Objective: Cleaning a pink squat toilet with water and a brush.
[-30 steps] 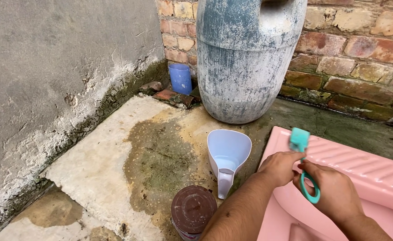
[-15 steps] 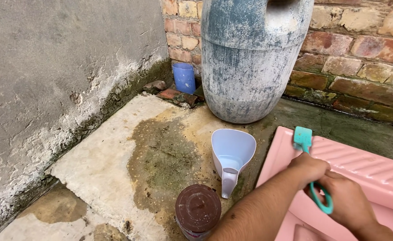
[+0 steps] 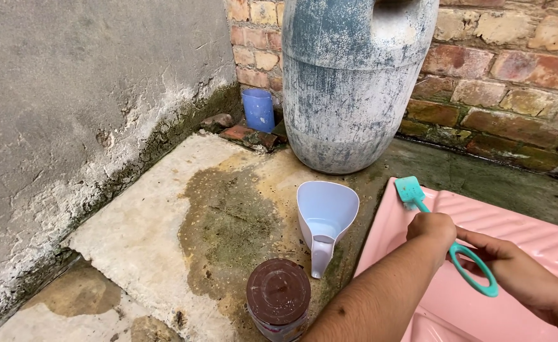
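Left hand point(image 3: 433, 228) closed around the teal brush point(image 3: 446, 244) mid-handle; right hand point(image 3: 513, 269) fingers hold its ring end. Brush head rests on the pink tub point(image 3: 532, 234) rim beyond the grip.

Two bare forearms, unsleeved, hands point(image 3: 432, 229) ringless (no watch or glove either)

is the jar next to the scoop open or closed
Closed. The jar stands upright on the concrete with its brown lid seated flat over the mouth, just in front of the scoop.
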